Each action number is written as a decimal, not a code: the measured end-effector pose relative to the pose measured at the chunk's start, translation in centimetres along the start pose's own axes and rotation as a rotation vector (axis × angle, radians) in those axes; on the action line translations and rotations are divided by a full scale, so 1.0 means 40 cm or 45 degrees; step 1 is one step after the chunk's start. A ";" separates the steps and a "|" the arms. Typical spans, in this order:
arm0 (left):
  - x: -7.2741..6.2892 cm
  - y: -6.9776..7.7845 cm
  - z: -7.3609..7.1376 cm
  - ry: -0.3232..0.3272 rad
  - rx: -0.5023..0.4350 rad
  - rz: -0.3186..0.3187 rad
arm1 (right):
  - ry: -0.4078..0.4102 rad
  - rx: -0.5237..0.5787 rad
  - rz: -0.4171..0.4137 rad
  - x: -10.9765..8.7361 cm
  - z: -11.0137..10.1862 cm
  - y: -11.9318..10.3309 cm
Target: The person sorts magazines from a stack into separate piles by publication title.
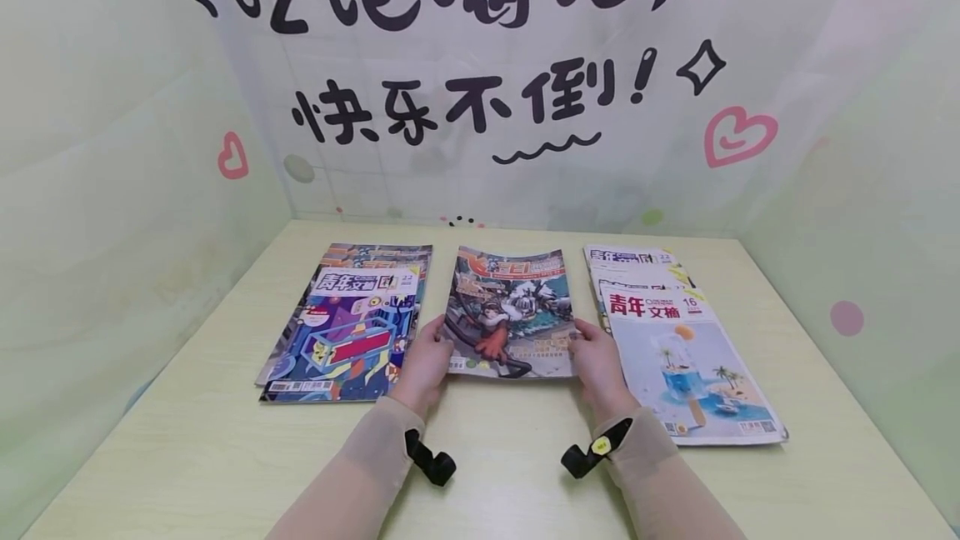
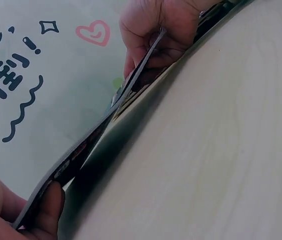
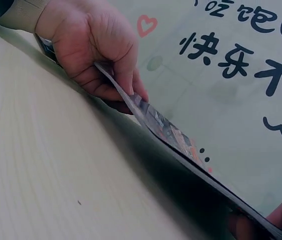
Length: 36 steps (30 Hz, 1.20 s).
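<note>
A magazine (image 1: 517, 290) with a colourful cartoon cover is in the middle of the head view, between my two hands. My left hand (image 1: 426, 363) grips its left edge near the lower corner, thumb on top and fingers underneath. On the opposite side, my right hand (image 1: 600, 362) holds the right edge the same way. In the left wrist view the magazine (image 2: 76, 150) is tilted, its near edge raised off the table with a dark gap below. The right wrist view shows the same raised edge, with the left hand (image 3: 93, 47) at the far end.
On the left lies a stack of overlapping magazines (image 1: 348, 340), a purple-blue cover on top. Another stack (image 1: 690, 373), topped by a white and light-blue cover, lies on the right. The pale wooden table (image 1: 495, 465) meets a printed cloth wall (image 1: 450, 182) at the back.
</note>
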<state>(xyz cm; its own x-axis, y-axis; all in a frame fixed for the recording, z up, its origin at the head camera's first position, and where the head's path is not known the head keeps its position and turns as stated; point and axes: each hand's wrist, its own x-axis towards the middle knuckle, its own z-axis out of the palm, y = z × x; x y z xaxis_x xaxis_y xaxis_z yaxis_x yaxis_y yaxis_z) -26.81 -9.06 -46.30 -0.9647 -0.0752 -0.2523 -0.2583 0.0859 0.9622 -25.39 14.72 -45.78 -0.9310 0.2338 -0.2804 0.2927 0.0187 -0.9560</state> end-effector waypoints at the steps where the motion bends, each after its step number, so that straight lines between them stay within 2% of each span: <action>1: 0.001 0.001 -0.002 -0.004 -0.010 -0.003 | -0.002 0.012 0.004 -0.001 0.000 -0.002; 10: -0.009 0.025 -0.026 -0.024 -0.078 -0.032 | -0.030 0.117 -0.012 -0.020 0.007 -0.022; 16: -0.027 0.048 -0.082 -0.040 -0.084 0.021 | -0.039 0.122 -0.134 -0.035 0.048 -0.030; 22: -0.049 0.054 -0.180 -0.043 -0.079 0.042 | -0.133 0.149 -0.182 -0.067 0.116 -0.045; 30: -0.099 0.031 -0.339 -0.037 -0.043 0.044 | -0.349 0.197 -0.141 -0.124 0.232 -0.053; 36: -0.125 0.015 -0.416 -0.048 -0.070 0.061 | -0.400 0.188 -0.142 -0.152 0.298 -0.050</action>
<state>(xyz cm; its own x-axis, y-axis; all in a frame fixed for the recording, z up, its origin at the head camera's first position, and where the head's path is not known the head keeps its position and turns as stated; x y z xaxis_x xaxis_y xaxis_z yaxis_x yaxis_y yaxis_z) -21.30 -25.16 -42.76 -0.9774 -0.0345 -0.2087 -0.2098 0.0338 0.9772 -22.91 1.67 -43.18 -0.9837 -0.0720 -0.1646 0.1724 -0.1190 -0.9778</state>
